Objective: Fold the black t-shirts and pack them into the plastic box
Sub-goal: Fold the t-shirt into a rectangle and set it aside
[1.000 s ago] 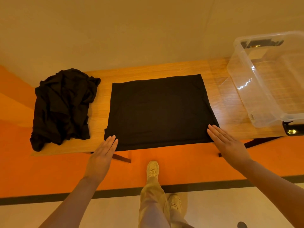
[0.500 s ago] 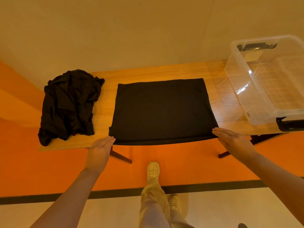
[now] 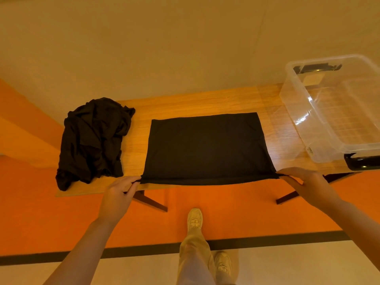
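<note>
A black t-shirt (image 3: 207, 147), folded to a flat rectangle, lies in the middle of the wooden table (image 3: 205, 101). My left hand (image 3: 119, 192) pinches its near left corner at the table's front edge. The near right corner is pinched by my right hand (image 3: 306, 184). The near edge of the shirt is slightly lifted between them. A crumpled pile of black t-shirts (image 3: 94, 140) lies at the table's left end. The clear plastic box (image 3: 320, 128) stands at the right end, with nothing inside.
The table stands against a beige wall on dark angled legs (image 3: 150, 201). An orange floor strip runs under it. My legs and beige shoes (image 3: 195, 219) are just in front. The box has black latches (image 3: 362, 162) at its ends.
Both hands went from lying flat on the shirt's near corners to pinching them. The near edge of the shirt has lifted a little.
</note>
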